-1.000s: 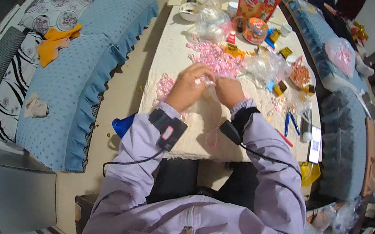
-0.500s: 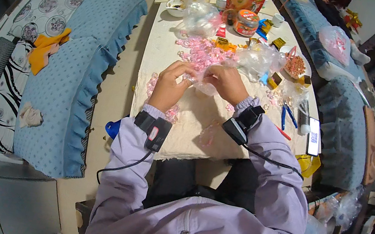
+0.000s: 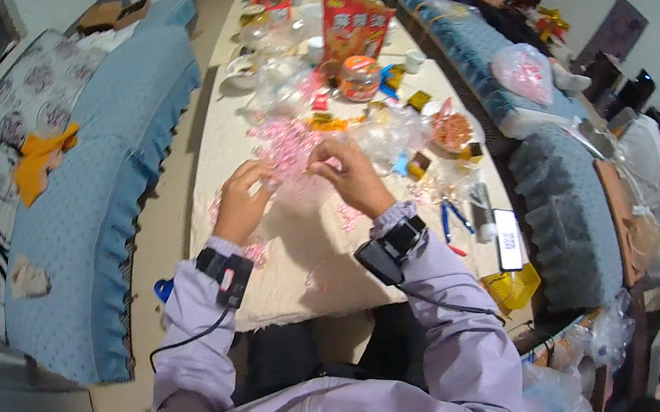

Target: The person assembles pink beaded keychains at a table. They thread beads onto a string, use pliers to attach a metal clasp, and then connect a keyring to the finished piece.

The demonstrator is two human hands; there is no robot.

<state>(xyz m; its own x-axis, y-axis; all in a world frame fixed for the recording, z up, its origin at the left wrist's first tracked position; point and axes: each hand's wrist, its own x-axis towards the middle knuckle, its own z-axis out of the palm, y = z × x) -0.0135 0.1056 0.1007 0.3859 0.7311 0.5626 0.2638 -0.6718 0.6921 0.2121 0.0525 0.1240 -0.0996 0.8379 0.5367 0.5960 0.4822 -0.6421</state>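
Over the near half of the cloth-covered table, my left hand (image 3: 244,201) is closed in a pinch, fingertips together. To its right and slightly farther away, my right hand (image 3: 350,176) also pinches, thumb against forefinger. Something pale, pinkish and see-through shows blurred between and below the hands. What each pinch holds is too small and smeared to name. Just beyond lies a loose pile of pink translucent bead-like pieces (image 3: 281,141). More pink pieces (image 3: 348,216) are scattered below my right hand, and others lie beside my left wrist.
Blue-handled pliers (image 3: 457,218) and a phone (image 3: 508,240) lie at the right. Clear plastic bags (image 3: 395,135), an orange-lidded jar (image 3: 359,79), a red food pouch (image 3: 352,29) and a plate of brown bits (image 3: 452,129) crowd the far half. Blue-covered sofas (image 3: 95,209) flank the table.
My hands, close together before, have drawn apart, the right one farther from the left. The whole view has shifted, showing more of the room's far end.
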